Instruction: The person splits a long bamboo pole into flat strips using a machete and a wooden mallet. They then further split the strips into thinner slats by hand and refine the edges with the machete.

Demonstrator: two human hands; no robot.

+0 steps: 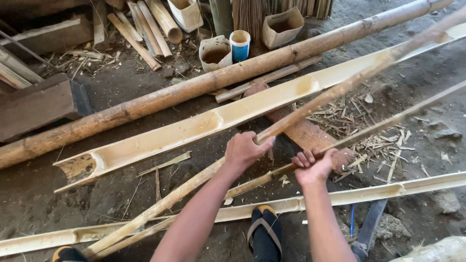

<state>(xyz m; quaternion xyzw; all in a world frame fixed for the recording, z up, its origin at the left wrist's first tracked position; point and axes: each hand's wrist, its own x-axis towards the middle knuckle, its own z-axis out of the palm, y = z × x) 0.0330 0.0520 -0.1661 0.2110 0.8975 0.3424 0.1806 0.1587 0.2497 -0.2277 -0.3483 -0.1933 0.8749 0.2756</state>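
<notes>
My left hand (246, 150) grips a long split bamboo strip (340, 90) that runs from the lower left up to the upper right. My right hand (314, 165) grips a second, thinner bamboo strip (388, 123) just beside it. The two strips meet near the lower left and spread apart toward the right. Both hands hold them above the dirt floor. A foot in a dark sock and sandal (265, 233) rests below my hands.
A halved bamboo trough (194, 128) and a whole bamboo pole (160, 99) lie diagonally behind. Another split piece (369, 194) lies near the foot. Cut plastic containers (216, 52), a blue-and-white cup (240, 44), wood blocks (39, 104) and shavings (374, 140) surround them.
</notes>
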